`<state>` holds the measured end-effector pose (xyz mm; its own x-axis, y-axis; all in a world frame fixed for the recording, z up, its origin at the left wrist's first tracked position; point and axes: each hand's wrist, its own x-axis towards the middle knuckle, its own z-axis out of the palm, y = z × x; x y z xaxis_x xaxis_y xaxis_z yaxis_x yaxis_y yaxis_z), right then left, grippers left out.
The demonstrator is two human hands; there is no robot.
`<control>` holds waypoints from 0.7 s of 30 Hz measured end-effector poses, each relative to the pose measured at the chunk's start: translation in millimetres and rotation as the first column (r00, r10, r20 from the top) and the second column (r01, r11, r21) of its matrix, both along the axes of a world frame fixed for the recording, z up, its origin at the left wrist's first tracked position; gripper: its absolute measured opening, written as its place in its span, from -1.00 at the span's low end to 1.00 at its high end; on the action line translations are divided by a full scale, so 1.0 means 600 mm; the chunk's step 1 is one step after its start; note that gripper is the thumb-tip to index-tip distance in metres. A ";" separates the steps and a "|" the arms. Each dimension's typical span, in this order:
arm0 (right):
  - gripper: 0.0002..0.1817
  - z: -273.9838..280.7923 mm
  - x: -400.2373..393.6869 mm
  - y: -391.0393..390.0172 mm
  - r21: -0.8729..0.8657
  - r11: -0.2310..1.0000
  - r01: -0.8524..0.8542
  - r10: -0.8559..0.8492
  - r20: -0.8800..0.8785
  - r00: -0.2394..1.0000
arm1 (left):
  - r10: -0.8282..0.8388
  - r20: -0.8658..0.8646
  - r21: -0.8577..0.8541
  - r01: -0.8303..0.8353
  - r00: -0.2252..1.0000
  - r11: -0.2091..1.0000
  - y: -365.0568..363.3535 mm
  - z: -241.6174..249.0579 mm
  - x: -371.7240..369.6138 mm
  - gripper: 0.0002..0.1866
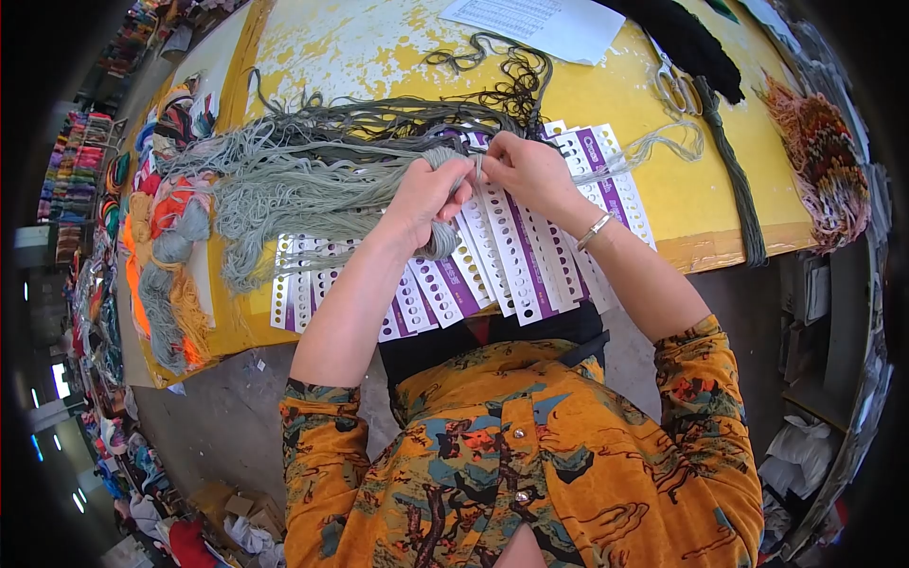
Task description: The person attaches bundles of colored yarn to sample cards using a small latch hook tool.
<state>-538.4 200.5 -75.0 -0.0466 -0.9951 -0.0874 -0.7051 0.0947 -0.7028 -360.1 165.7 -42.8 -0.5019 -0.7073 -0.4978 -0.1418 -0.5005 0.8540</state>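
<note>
My left hand (428, 197) is closed around a thick bundle of grey-green embroidery thread (312, 194), whose loose strands spread left across the yellow table. Close beside it, my right hand (530, 172) pinches thread at the top of that bundle; the exact strands between its fingertips are partly hidden. White and purple punched thread cards (525, 256) lie fanned out beneath both hands. Behind the grey-green strands runs a darker grey thread bundle (398, 112). A few pale strands (653, 142) trail to the right past my right wrist.
Scissors (674, 90) lie at the back right, beside a dark green skein (734, 180) and a black bundle (686, 43). A printed sheet (540, 24) is at the back. Multicoloured skeins (166, 237) lie left; a reddish-brown thread bundle (819, 156) lies at the right edge.
</note>
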 end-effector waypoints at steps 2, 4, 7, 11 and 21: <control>-0.62 -0.008 -0.003 -0.005 -0.009 1.000 0.005 -0.004 0.074 0.997 | 0.061 0.032 -0.088 -0.058 0.998 0.994 -0.004 -0.013 -0.003 -0.81; -0.61 -0.007 -0.008 -0.009 -0.018 1.000 0.010 -0.008 0.149 0.989 | 0.035 0.072 -0.156 -0.023 0.997 0.987 -0.004 -0.025 -0.007 -0.82; -0.61 -0.007 -0.024 -0.012 0.019 0.996 -0.085 0.080 0.169 0.982 | -0.023 0.176 -0.329 0.080 0.984 0.941 -0.002 -0.038 -0.020 -0.84; -0.60 -0.015 -0.033 -0.012 0.071 0.989 -0.129 0.083 0.456 0.886 | -0.046 0.392 -0.512 0.259 0.919 0.819 -0.013 -0.058 -0.029 -0.88; -0.51 0.036 -0.023 -0.017 0.257 0.960 -0.114 0.057 0.217 0.974 | 0.155 -0.364 0.303 -0.040 0.918 0.952 -0.064 0.022 0.083 -0.79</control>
<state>-552.2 190.5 -53.5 0.0846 -0.9335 -0.3485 -0.5617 0.2442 -0.7905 -310.1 127.5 -29.3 -0.6288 -0.6195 -0.4699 0.2261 -0.7239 0.6518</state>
